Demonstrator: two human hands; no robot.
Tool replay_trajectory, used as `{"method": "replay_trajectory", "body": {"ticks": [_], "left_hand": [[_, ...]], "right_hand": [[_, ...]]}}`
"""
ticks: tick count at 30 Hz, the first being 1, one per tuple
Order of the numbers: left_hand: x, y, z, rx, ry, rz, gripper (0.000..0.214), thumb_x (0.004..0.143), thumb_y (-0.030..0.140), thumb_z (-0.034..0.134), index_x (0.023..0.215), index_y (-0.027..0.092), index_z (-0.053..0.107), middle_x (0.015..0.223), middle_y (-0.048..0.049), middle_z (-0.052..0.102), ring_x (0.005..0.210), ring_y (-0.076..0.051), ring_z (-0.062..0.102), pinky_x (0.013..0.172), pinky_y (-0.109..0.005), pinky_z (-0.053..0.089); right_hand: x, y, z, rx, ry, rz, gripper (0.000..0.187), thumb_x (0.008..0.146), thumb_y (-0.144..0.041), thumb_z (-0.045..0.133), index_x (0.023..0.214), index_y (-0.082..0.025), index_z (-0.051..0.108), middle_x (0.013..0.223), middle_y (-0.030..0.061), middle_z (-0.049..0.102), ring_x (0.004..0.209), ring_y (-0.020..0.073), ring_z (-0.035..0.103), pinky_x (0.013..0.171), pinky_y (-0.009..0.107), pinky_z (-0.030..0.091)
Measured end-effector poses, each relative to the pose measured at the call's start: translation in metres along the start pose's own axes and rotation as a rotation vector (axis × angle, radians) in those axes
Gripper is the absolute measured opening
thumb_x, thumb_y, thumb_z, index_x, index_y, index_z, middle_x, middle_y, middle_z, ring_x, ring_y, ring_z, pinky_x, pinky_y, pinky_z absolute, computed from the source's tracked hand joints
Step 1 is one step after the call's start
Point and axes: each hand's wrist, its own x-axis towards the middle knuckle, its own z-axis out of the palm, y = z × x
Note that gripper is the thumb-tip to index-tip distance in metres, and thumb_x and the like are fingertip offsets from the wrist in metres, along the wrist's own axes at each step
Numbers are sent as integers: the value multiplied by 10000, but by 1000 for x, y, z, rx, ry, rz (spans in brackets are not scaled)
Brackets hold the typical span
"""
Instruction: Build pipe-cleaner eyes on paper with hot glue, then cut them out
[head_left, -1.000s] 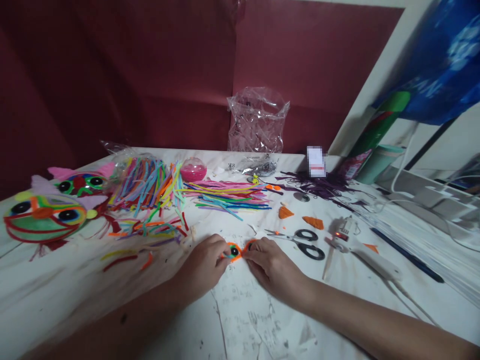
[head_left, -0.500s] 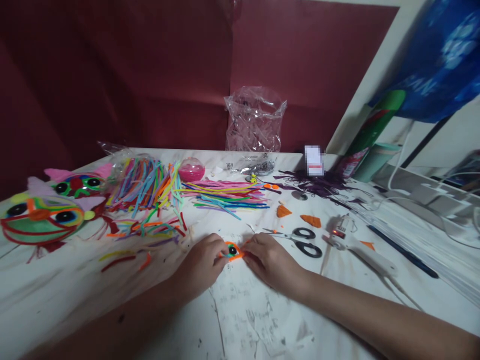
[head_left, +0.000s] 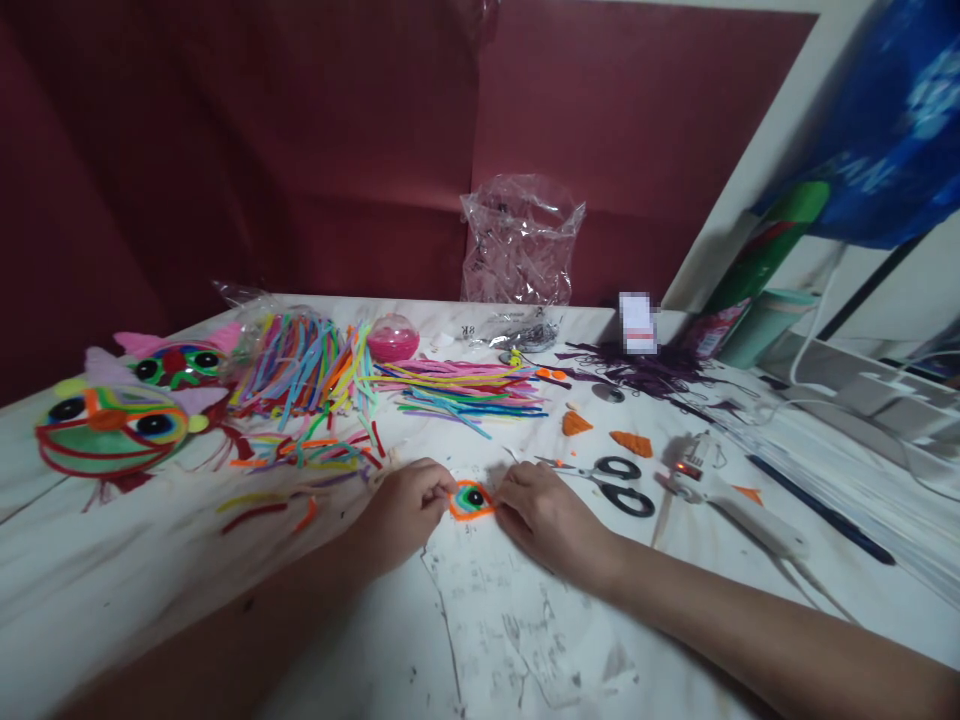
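The left hand (head_left: 409,510) has thumb and fingers pinched on the left end of a small eye-shaped piece (head_left: 472,500), and the right hand (head_left: 544,510) pinches the opposite end. The piece lies between the two hands, low over the desk (head_left: 75,570). The right fingertips are partly hidden, so I cannot tell whether anything else sits under them.

Judging by its look, this piece is largely put together: an orange outline closes around green and pale blue, with a black pupil in the middle. It is joined to nothing that shows. Well to the left of the left hand lie a nearer decorated face (head_left: 112,455) and, behind it, a farther decorated face (head_left: 176,365); both carry eyes and ears and seem much further along.

Plenty of material remains loose. Beyond the hands lies a spread of fuzzy stems (head_left: 465,390), with a bagged bundle (head_left: 292,365) behind the left hand and short offcuts (head_left: 307,512) beside it. Past the right hand, orange pieces (head_left: 576,424) lie separate, near purple strands (head_left: 652,370). Scissors (head_left: 598,476) rest just beyond the right hand, and a glue gun (head_left: 750,515) lies farther right, a red glow at its near end; neither tool is in use.
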Motion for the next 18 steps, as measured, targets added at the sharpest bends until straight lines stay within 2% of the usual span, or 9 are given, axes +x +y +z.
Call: {"method": "replay_trajectory", "body": {"ticks": [5, 10, 18], "left_hand": [[0, -1, 4, 31, -67, 43, 365, 652, -27, 477, 887, 177, 668, 1017, -33, 684, 866, -142, 611, 741, -223, 462], [3, -3, 7, 38, -57, 94, 235, 702, 7, 480, 747, 177, 637, 912, -32, 676, 877, -153, 611, 784, -245, 459], [3, -5, 8, 51, -65, 92, 224, 687, -1, 469, 718, 179, 599, 915, -26, 658, 843, -147, 595, 732, -237, 442]], "right_hand": [[1, -1, 1, -17, 12, -8, 148, 831, -100, 528, 733, -164, 619, 749, 45, 592, 746, 178, 541, 698, 304, 374], [3, -5, -1, -32, 20, -6, 175, 847, -145, 530, 693, -163, 611, 718, 39, 582, 721, 173, 537, 683, 309, 355], [3, -10, 1, 7, 47, -25, 168, 845, -135, 523, 707, -168, 614, 732, 39, 583, 735, 177, 535, 683, 310, 353]]}}
